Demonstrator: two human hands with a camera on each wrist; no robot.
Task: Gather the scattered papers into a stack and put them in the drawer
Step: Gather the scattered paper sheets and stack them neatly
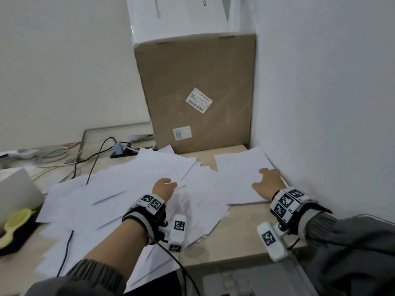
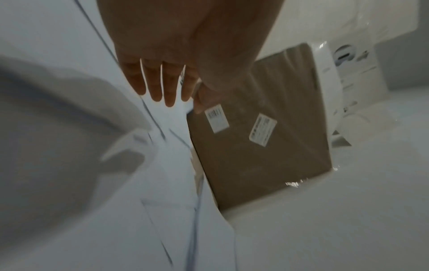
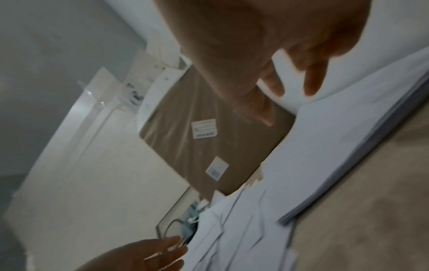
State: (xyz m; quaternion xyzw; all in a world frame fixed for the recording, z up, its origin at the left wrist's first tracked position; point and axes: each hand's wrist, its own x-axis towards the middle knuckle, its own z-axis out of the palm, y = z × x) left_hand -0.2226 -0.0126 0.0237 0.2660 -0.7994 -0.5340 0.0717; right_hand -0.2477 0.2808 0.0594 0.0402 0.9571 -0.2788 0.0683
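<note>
Many white sheets (image 1: 128, 199) lie scattered and overlapping across the middle and left of the beige desk (image 1: 239, 238). A tidier stack of paper (image 1: 239, 167) sits at the right, close to the wall. My left hand (image 1: 165, 185) is over the scattered sheets, and the left wrist view shows its fingers (image 2: 162, 88) straight above the sheets (image 2: 162, 201), holding nothing. My right hand (image 1: 268, 181) rests on the stack with spread fingers. In the right wrist view its fingers (image 3: 311, 80) hang relaxed over the stack (image 3: 348, 146). No drawer can be made out clearly.
A tall cardboard box (image 1: 196, 92) stands at the back against the right wall, with a white box (image 1: 181, 16) on top. A power strip with cables (image 1: 119, 148) lies behind the papers. A black cable (image 1: 66, 253) crosses the left sheets. A white block (image 1: 15, 189) and a yellow object (image 1: 17, 221) sit far left.
</note>
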